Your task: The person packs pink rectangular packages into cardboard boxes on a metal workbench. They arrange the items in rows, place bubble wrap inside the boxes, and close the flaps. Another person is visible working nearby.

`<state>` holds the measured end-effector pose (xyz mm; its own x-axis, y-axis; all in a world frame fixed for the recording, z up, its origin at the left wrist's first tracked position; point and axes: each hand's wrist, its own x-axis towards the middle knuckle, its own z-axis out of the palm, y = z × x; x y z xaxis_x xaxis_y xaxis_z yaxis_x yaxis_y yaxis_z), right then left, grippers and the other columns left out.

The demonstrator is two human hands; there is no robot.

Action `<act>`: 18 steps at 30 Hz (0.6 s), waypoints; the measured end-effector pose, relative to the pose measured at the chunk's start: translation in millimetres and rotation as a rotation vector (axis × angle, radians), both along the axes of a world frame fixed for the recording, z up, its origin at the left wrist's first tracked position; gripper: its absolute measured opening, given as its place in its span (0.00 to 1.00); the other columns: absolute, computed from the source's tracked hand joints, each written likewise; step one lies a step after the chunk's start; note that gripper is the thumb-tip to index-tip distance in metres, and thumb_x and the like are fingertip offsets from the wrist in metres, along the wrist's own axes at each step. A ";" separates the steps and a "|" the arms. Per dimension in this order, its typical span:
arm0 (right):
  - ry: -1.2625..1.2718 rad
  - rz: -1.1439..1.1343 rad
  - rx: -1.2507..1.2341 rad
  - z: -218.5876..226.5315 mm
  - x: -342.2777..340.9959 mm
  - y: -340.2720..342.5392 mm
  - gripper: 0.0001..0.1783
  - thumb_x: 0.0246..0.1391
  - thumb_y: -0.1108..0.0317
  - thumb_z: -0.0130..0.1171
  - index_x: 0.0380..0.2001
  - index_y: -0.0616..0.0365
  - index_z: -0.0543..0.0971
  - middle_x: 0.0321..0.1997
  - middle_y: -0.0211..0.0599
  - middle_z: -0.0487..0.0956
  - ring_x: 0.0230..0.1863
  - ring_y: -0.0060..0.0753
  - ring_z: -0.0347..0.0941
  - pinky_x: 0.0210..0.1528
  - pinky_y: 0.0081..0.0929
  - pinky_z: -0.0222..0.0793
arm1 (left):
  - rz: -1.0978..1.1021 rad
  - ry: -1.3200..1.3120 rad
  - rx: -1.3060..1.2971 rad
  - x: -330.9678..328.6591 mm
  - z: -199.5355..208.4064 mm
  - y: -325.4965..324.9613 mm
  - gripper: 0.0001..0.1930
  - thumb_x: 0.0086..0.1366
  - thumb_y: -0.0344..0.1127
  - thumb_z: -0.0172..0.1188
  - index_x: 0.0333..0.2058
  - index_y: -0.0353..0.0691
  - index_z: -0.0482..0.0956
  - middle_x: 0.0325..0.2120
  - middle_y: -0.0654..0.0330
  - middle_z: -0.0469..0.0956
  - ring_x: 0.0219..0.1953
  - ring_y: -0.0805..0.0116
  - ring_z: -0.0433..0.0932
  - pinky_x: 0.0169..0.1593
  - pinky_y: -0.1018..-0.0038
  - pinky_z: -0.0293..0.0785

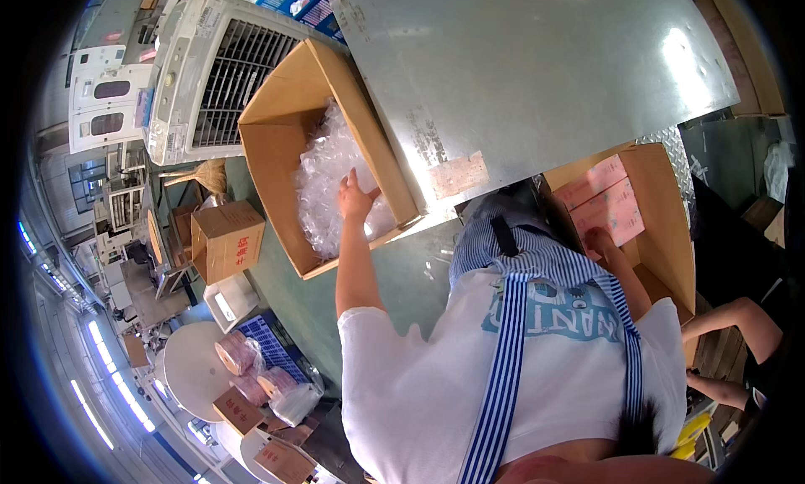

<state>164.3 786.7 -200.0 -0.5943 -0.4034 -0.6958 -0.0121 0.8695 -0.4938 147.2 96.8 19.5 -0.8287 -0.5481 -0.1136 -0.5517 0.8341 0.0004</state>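
Observation:
My left hand [356, 201] reaches into an open cardboard carton on the left, fingers spread, over a heap of clear plastic pieces [323, 182]. Their exact kind is too small to make out. On the right, my right hand [598, 242] is down in another cardboard carton, its fingers closed at the lower edge of a pink box [616, 216]. Another pink box [594, 182] lies against it, farther from me. Part of the right hand's grip is hidden.
A metal-topped table [537, 82] stands in front, between the left carton [285, 107] and the right carton [667, 199]. A slatted grey machine [239, 73] is beyond the left carton. Another person's arms [738, 320] are at the right. Pink rolls [239, 354] lie lower left.

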 end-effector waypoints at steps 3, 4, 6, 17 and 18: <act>-0.067 -0.083 -0.028 0.7 -6.8 -0.4 0.14 0.51 0.70 0.54 0.42 0.62 0.74 0.28 0.40 0.77 0.23 0.28 0.72 0.22 0.25 0.67 | 0.036 -0.109 -0.042 -14.1 -24.6 8.0 0.27 0.57 0.38 0.58 0.56 0.58 0.64 0.51 0.56 0.69 0.55 0.49 0.65 0.50 0.59 0.71; -0.123 -0.229 -0.029 14.3 -10.2 -1.5 0.14 0.51 0.70 0.54 0.42 0.62 0.73 0.28 0.40 0.77 0.23 0.28 0.72 0.23 0.24 0.67 | 0.081 -0.185 0.010 -21.2 -23.9 14.8 0.27 0.56 0.38 0.58 0.55 0.57 0.65 0.51 0.55 0.69 0.54 0.49 0.66 0.50 0.59 0.71; -0.272 -0.644 -0.031 73.0 -27.2 -29.3 0.15 0.50 0.70 0.54 0.42 0.63 0.73 0.28 0.39 0.77 0.23 0.28 0.71 0.24 0.23 0.67 | 0.184 -0.343 0.099 -31.3 8.8 32.2 0.26 0.55 0.38 0.59 0.53 0.55 0.66 0.50 0.53 0.70 0.53 0.50 0.67 0.50 0.60 0.71; -0.078 -1.145 -0.578 87.9 -26.6 -49.7 0.11 0.51 0.75 0.53 0.40 0.62 0.74 0.32 0.37 0.75 0.29 0.24 0.71 0.31 0.21 0.68 | 0.453 0.997 1.432 -44.1 109.7 62.3 0.24 0.53 0.18 0.57 0.47 0.49 0.67 0.47 0.60 0.73 0.39 0.68 0.75 0.38 0.72 0.75; -0.019 -1.132 -0.641 114.0 -40.9 -67.8 0.11 0.53 0.74 0.52 0.40 0.61 0.74 0.34 0.36 0.76 0.32 0.24 0.71 0.35 0.22 0.68 | 0.331 0.912 1.542 -54.9 119.3 89.5 0.25 0.53 0.16 0.56 0.47 0.48 0.66 0.48 0.58 0.72 0.40 0.67 0.75 0.38 0.73 0.75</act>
<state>123.4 719.0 -85.9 -0.8135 0.0504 -0.5793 0.5802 0.0024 -0.8145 92.4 186.3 138.8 -0.8058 -0.5391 -0.2451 -0.0613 -0.3357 0.9400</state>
